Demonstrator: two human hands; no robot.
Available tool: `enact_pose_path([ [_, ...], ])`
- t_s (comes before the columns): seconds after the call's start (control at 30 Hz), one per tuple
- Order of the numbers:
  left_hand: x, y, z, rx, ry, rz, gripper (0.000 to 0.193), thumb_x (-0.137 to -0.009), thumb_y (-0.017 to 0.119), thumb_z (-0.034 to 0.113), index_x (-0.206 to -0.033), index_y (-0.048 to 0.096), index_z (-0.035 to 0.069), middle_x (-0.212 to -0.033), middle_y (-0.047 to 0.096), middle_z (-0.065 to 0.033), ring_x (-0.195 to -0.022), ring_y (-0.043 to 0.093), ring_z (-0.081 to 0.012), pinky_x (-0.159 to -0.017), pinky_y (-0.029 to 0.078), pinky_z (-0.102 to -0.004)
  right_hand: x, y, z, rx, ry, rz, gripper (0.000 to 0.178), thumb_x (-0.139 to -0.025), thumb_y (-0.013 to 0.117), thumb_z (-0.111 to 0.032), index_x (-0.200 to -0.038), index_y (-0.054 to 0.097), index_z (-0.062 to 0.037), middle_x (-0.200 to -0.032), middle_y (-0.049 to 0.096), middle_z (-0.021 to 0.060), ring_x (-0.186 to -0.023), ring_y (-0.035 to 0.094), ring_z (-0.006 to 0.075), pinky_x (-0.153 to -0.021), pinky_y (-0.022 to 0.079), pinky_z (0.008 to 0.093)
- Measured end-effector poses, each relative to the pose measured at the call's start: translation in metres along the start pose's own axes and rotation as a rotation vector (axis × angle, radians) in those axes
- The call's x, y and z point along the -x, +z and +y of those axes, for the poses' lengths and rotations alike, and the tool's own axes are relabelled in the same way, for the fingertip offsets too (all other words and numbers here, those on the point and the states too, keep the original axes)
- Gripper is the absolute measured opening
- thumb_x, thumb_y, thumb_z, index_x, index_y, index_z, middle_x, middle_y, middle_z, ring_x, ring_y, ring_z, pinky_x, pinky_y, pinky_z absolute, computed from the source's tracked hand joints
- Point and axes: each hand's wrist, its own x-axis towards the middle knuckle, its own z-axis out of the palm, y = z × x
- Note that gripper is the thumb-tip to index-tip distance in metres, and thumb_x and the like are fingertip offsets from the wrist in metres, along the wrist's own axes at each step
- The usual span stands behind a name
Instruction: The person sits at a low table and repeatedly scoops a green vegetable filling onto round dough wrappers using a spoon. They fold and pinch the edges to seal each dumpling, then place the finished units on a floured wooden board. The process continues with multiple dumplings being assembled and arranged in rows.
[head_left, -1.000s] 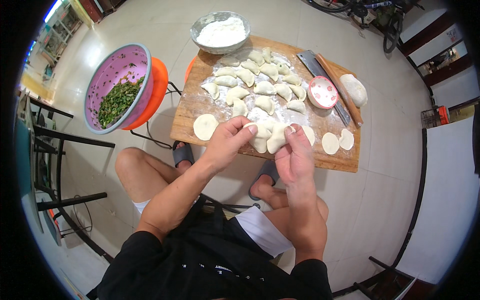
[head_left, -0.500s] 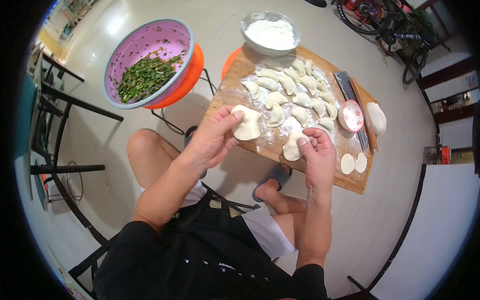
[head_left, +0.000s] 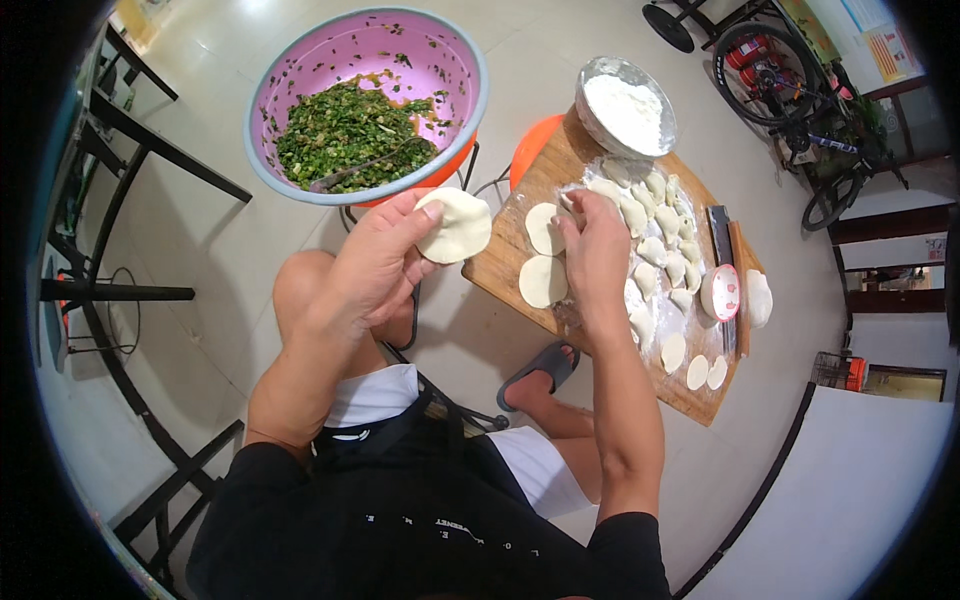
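A round dumpling wrapper (head_left: 462, 232) is pinched between the thumb and fingers of my left hand (head_left: 385, 255), held up just off the left edge of the wooden board (head_left: 500, 258). My right hand (head_left: 600, 250) reaches over the board with thumb and fingertips drawn together. Something pale shows at those fingertips, but I cannot make out what they grip. Beside the right thumb lie two flat wrappers, an upper wrapper (head_left: 541, 229) and a lower wrapper (head_left: 542, 283). Folded dumplings (head_left: 652, 250) cover the floured middle of the board, partly hidden by my right hand.
A pink bowl (head_left: 468, 75) of chopped green filling, with a utensil in it, stands on an orange stool. A flour bowl (head_left: 590, 115) sits at the board's far edge. Rightward are a small red-and-white bowl (head_left: 720, 293), a rolling pin (head_left: 740, 270), dough (head_left: 759, 300) and small wrappers (head_left: 697, 373).
My right hand has moved left and farther over the board. Two flat wrappers now lie at the board's left side. My left hand, still holding a wrapper, is nearer the filling bowl. The view has shifted.
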Motion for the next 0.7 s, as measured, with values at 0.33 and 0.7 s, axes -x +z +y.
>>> enact_pose_path([
  [0.33, -0.018, 0.023, -0.005, 0.232, -0.130, -0.115, 0.040, -0.105, 0.043, 0.012, -0.140, 0.044, -0.007, -0.136, 0.057, -0.0189, -0.127, 0.057, -0.0262, -0.111, 0.045, -0.0400, 0.037, -0.001, -0.041, -1.098, 0.531, -0.217, 0.025, -0.100, 0.063, -0.021, -0.111, 0.065, 0.0019, -0.094, 0.069, 0.0046, -0.078, 0.062, 0.0101, -0.069, 0.051, 0.0247],
  [0.7, -0.015, 0.033, 0.006, -0.052, 0.069, 0.087, 0.038, -0.100, 0.057, 0.006, -0.136, 0.052, -0.006, -0.126, 0.064, -0.0145, -0.112, 0.064, -0.0182, -0.099, 0.052, -0.0308, 0.015, 0.009, -0.085, -0.890, 0.282, -0.092, 0.011, -0.093, 0.069, -0.007, -0.099, 0.066, 0.0023, -0.084, 0.067, 0.0032, -0.071, 0.061, 0.0077, -0.064, 0.050, 0.0210],
])
